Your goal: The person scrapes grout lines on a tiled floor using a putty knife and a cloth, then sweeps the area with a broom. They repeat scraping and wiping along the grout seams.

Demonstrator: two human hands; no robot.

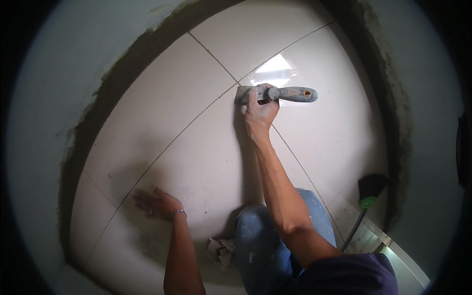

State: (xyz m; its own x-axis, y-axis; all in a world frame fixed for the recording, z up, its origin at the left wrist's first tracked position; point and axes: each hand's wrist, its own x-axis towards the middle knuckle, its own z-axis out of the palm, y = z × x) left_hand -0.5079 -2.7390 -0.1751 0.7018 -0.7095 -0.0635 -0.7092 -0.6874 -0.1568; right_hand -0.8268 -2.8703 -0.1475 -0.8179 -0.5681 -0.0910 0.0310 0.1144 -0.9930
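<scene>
My right hand [261, 118] is closed around a putty knife [295, 94] near where its blade meets the grey handle. The handle points to the right, and a finger lies along the wide blade. That blade is at the tiled floor [182, 103], close to where the dark joint lines cross; whether its edge touches the tile I cannot tell. Pale dust coats the fingers. Lower left, my left hand [160, 202] holds nothing, with its fingers apart and slightly blurred over the floor near a joint line. A band circles that wrist.
A crumpled cloth [221, 251] lies beside my jeans-covered knee [258, 236]. On the right, a black broom [372, 189] with a green collar stands near a doorway edge. Walls with a dark, rough lower strip [120, 73] border the floor.
</scene>
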